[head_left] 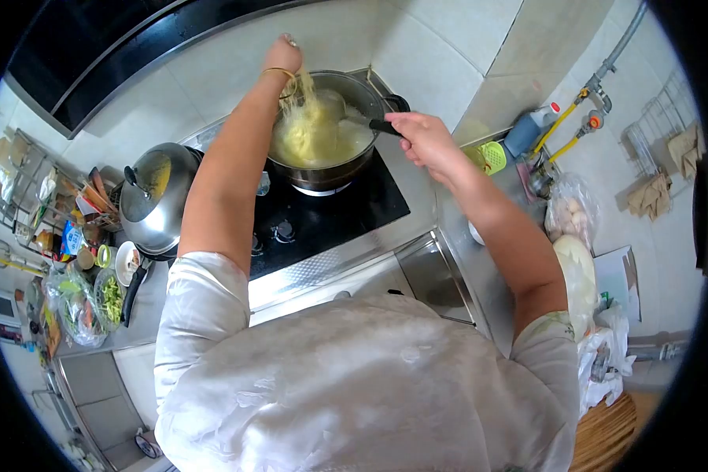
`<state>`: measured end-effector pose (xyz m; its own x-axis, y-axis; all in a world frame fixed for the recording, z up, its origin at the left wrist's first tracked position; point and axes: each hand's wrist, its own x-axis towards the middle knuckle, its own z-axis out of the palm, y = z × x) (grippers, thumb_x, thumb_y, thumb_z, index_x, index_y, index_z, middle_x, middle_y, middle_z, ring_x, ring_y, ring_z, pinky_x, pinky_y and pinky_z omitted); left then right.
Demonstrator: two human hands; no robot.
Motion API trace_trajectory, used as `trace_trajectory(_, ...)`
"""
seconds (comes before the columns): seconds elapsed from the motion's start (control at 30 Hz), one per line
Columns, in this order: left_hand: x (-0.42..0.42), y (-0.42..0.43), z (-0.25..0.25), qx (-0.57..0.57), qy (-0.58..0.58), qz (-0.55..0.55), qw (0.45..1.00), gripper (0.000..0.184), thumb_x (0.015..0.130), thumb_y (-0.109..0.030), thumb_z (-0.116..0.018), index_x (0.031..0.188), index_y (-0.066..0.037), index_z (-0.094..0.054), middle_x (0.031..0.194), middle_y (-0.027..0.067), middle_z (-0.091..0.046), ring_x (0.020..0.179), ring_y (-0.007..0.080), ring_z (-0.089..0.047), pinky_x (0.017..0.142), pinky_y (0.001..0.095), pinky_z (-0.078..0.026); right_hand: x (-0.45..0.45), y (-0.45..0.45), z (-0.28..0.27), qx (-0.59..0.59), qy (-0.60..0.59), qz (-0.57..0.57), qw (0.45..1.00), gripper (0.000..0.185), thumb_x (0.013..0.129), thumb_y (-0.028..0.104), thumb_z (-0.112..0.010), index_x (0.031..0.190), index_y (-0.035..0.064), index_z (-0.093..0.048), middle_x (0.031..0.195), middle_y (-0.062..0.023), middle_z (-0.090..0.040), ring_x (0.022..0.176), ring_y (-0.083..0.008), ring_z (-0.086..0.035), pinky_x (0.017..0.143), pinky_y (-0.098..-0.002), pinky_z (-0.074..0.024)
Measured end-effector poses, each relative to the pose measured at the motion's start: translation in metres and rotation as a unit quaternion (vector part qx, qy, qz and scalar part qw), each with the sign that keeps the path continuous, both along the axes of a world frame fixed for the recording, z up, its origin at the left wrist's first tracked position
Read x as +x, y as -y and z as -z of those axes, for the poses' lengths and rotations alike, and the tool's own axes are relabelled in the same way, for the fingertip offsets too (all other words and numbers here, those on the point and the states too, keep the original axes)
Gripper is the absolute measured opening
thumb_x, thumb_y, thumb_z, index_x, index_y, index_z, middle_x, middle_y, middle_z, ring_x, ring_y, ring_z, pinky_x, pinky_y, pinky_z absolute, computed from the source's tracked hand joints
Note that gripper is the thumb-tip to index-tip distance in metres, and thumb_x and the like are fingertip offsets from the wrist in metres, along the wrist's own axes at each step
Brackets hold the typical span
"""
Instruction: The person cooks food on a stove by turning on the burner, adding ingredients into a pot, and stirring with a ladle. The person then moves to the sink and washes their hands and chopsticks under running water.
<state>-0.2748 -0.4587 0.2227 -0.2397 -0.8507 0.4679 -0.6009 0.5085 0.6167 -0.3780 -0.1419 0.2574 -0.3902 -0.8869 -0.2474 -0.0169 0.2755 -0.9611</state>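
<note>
Noodles (300, 141) lie in the pot (346, 171) on the stove (354, 206), some strands stretching up towards the left grip (282, 57), raised above it and closed; what it clamps, I cannot tell. The right grip (422, 140) is clamped on the black handle (383, 126) of a ladle (356, 120) dipping into the pot.

A grey counter (157, 300) lines the wall, with a black glass stove (362, 211) set into it. On the stove stand a large dark pot (344, 175) and, to its left, a lidded steel wok (171, 212). Farther left, the counter carries a white bowl (121, 267), chopped greens (112, 300) in a clear container and a filled plastic bag (77, 311). Right of the stove sits a clear bag of round, pale items (570, 211).
</note>
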Motion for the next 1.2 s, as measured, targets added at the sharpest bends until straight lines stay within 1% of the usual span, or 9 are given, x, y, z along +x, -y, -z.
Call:
trace_trajectory(0.2,0.01,-0.01,-0.02,-0.016,0.062,0.05,0.997,0.026,0.075,-0.013,-0.048,0.096,-0.004,-0.06,0.097,0.0211,-0.059,0.094,0.0366,-0.055,0.082,0.0391,-0.044,-0.005,-0.004,-0.014,-0.024,-0.353,-0.057,0.933,0.024,0.082,0.02,-0.05,0.099,0.0067,-0.061,0.072,-0.0085,-0.06,0.063,-0.0195,-0.055,0.059,-0.0322,-0.0436)
trace_trajectory(0.3,0.011,-0.026,-0.034,-0.007,0.12,0.041,0.992,0.027,0.075,-0.013,-0.047,0.097,-0.005,-0.06,0.097,0.0211,-0.059,0.093,0.0367,-0.055,0.082,0.0398,-0.044,-0.012,0.006,0.002,-0.168,-0.614,-0.09,0.766,0.025,0.08,0.018,-0.05,0.101,0.0098,-0.061,0.08,-0.0132,-0.061,0.076,-0.0272,-0.058,0.064,-0.0369,-0.0467)
trace_trajectory(0.4,0.012,-0.036,-0.04,-0.021,0.171,0.042,0.984,0.028,0.075,-0.011,-0.045,0.098,-0.005,-0.06,0.097,0.0211,-0.058,0.093,0.0373,-0.055,0.083,0.041,-0.044,0.0,0.011,0.0,-0.049,-0.659,-0.144,0.737,0.026,0.079,0.017,-0.051,0.102,0.0086,-0.061,0.088,-0.016,-0.061,0.081,-0.0335,-0.057,0.073,-0.0409,-0.0451)
trace_trajectory(0.5,0.014,-0.037,-0.034,-0.063,0.159,0.061,0.983,0.029,0.076,-0.009,-0.043,0.099,-0.005,-0.059,0.097,0.0215,-0.058,0.092,0.0378,-0.055,0.083,0.0421,-0.044,0.007,0.024,0.028,-0.003,-0.611,-0.149,0.778,0.027,0.079,0.019,-0.048,0.101,0.011,-0.061,0.088,-0.0149,-0.061,0.087,-0.0314,-0.057,0.071,-0.0412,-0.0467)
trace_trajectory(0.63,0.014,-0.022,-0.025,-0.034,0.127,0.081,0.988,0.028,0.076,-0.009,-0.043,0.099,-0.004,-0.059,0.097,0.0229,-0.058,0.092,0.0372,-0.055,0.082,0.0422,-0.044,0.021,0.036,0.049,0.003,-0.156,-0.025,0.987,0.021,0.08,0.02,-0.051,0.094,0.0051,-0.06,0.074,-0.0098,-0.06,0.065,-0.0199,-0.057,0.054,-0.0354,-0.0442)
trace_trajectory(0.67,0.015,-0.018,-0.023,-0.03,0.129,0.079,0.988,0.028,0.077,-0.009,-0.043,0.099,-0.004,-0.059,0.096,0.0233,-0.058,0.092,0.037,-0.056,0.082,0.0422,-0.044,0.019,0.033,0.045,0.061,0.056,0.014,0.996,0.022,0.081,0.021,-0.053,0.094,0.0037,-0.057,0.063,-0.0042,-0.05,0.049,-0.0115,-0.044,0.04,-0.0276,-0.0319)
trace_trajectory(0.8,0.021,-0.016,-0.03,0.057,0.087,0.083,0.991,0.028,0.078,-0.012,-0.042,0.101,-0.001,-0.056,0.096,0.0242,-0.058,0.092,0.0376,-0.055,0.082,0.0425,-0.044,0.032,0.009,0.025,0.041,0.177,0.05,0.982,0.024,0.085,0.023,-0.05,0.102,0.006,-0.054,0.061,0.0003,-0.041,0.045,-0.006,-0.03,0.037,-0.0206,-0.0206)
trace_trajectory(1.0,0.022,-0.008,-0.032,0.035,0.013,0.09,0.995,0.034,0.08,-0.015,-0.043,0.109,0.001,-0.049,0.096,0.0243,-0.058,0.093,0.0403,-0.054,0.082,0.0421,-0.043,0.019,0.0,0.01,-0.117,-0.121,0.001,0.986,0.03,0.083,0.022,-0.052,0.105,0.0028,-0.057,0.071,-0.0052,-0.057,0.059,-0.0118,-0.05,0.053,-0.0259,-0.0405)
trace_trajectory(1.2,0.023,-0.026,-0.032,-0.125,0.17,0.068,0.975,0.05,0.079,-0.018,-0.048,0.127,-0.015,-0.036,0.113,0.0203,-0.051,0.108,0.0341,-0.047,0.093,0.046,-0.033,0.015,-0.001,-0.017,-0.091,-0.53,-0.084,0.839,0.026,0.08,0.02,-0.051,0.102,0.0087,-0.06,0.086,-0.0155,-0.061,0.079,-0.0298,-0.058,0.068,-0.0375,-0.0462)
